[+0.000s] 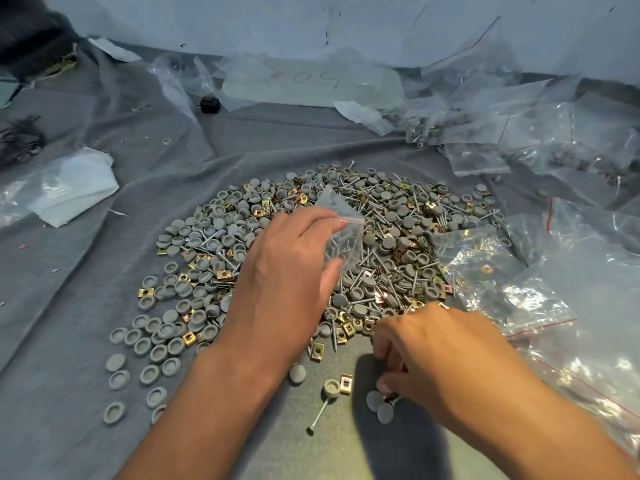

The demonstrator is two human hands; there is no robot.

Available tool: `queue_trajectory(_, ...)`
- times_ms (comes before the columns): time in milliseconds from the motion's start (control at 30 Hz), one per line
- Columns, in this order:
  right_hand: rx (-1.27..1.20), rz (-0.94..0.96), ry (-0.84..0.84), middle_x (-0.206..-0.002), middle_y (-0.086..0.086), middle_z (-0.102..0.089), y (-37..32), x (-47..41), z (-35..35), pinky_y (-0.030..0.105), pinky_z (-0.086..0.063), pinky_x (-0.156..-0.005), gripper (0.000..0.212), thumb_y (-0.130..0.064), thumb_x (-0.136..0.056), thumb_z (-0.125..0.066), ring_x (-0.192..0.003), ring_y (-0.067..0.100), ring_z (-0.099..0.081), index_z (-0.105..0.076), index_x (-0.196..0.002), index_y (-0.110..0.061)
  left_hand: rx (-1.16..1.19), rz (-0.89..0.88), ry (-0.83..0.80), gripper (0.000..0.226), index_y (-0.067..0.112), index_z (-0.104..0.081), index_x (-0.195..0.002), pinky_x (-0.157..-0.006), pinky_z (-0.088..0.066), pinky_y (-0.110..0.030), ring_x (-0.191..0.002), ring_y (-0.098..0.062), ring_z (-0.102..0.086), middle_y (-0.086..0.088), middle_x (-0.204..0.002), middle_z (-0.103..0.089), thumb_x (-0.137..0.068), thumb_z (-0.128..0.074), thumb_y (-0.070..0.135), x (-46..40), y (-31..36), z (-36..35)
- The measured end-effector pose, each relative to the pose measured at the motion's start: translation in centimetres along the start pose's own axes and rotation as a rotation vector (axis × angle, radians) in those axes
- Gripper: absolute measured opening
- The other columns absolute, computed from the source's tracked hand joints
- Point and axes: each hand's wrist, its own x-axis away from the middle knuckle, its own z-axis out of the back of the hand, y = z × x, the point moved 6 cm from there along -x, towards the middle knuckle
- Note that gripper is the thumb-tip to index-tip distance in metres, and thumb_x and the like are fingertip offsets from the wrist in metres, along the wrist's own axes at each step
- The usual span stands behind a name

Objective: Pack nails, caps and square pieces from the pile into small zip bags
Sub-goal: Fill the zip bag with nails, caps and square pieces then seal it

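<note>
You are working on a matt grey cloth (86, 271), soft and creased. The caps (180, 233) are looking like dull grey plastic, the nails (320, 415) like bright silvery metal, the square pieces (318, 351) like shiny brass-yellow metal. Your left hand (287, 268) is gripping a clear, glossy plastic zip bag (343, 233); crinkled glossy bags (571, 306) are glinting beside them.

Everything's sitting on a wrinkly grey cloth (104, 289). Off to the left there's a crumpled white paper thing (74, 187), and a little black knob-looking object (209, 105) further back. Pale scuffed wall (242, 19) behind it all.
</note>
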Motion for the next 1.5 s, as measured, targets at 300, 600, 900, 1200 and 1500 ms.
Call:
queue_trajectory(300,-0.341,0.115,0.014,-0.095,-0.018,-0.062,0.2,-0.5,-0.6,0.023,-0.049,-0.079,0.011,-0.032,-0.098,-0.058,-0.089,0.004,-0.059,-0.061,-0.104,-0.039,0.012,0.012,0.012,0.050,0.020,-0.059,-0.132,-0.103,-0.039,-0.022,-0.114,-0.008,-0.055,0.007,-0.129,-0.061,-0.084,-0.073,0.023,0.0,-0.2,-0.1)
queue_trajectory(600,-0.531,0.077,0.178,-0.104,-0.021,-0.050,0.2,-2.5,-0.6,0.007,-0.040,-0.079,0.017,-0.026,-0.097,-0.060,-0.086,-0.007,-0.051,-0.067,-0.098,-0.042,0.045,0.021,0.024,0.053,0.023,-0.056,-0.135,-0.101,-0.044,-0.025,-0.107,-0.006,-0.055,0.009,-0.129,-0.060,-0.084,-0.071,0.025,-0.1,-0.2,0.0)
queue_trajectory(900,-0.319,0.086,0.194,-0.119,-0.010,-0.043,-1.5,-2.3,-1.0,0.037,-0.055,-0.082,0.022,-0.028,-0.097,-0.060,-0.093,0.020,-0.064,-0.060,-0.118,-0.036,0.038,0.028,0.015,0.052,0.023,-0.057,-0.135,-0.103,-0.039,-0.023,-0.115,-0.007,-0.054,0.009,-0.130,-0.060,-0.085,-0.074,0.023,-0.1,-0.2,0.0)
queue_trajectory(1200,-0.950,0.125,0.543,-0.085,-0.012,-0.071,2.1,-1.1,3.2,0.015,-0.052,-0.067,0.009,-0.024,-0.086,-0.074,-0.081,0.008,-0.068,-0.069,-0.090,-0.030,0.070,0.026,-0.013,0.055,0.024,-0.056,-0.134,-0.100,-0.042,-0.021,-0.103,-0.001,-0.052,0.010,-0.130,-0.058,-0.081,-0.073,0.027,-0.2,-0.2,-0.1)
queue_trajectory(1500,-0.775,0.164,1.030,-0.093,-0.005,-0.071,1.9,-0.9,4.9,0.028,-0.057,-0.068,0.015,-0.012,-0.087,-0.079,-0.084,0.009,-0.069,-0.072,-0.100,-0.010,0.107,0.021,-0.049,0.058,0.025,-0.057,-0.134,-0.091,-0.030,-0.001,-0.111,0.006,-0.046,0.015,-0.130,-0.057,-0.080,-0.079,0.028,-0.1,-0.1,-0.5)
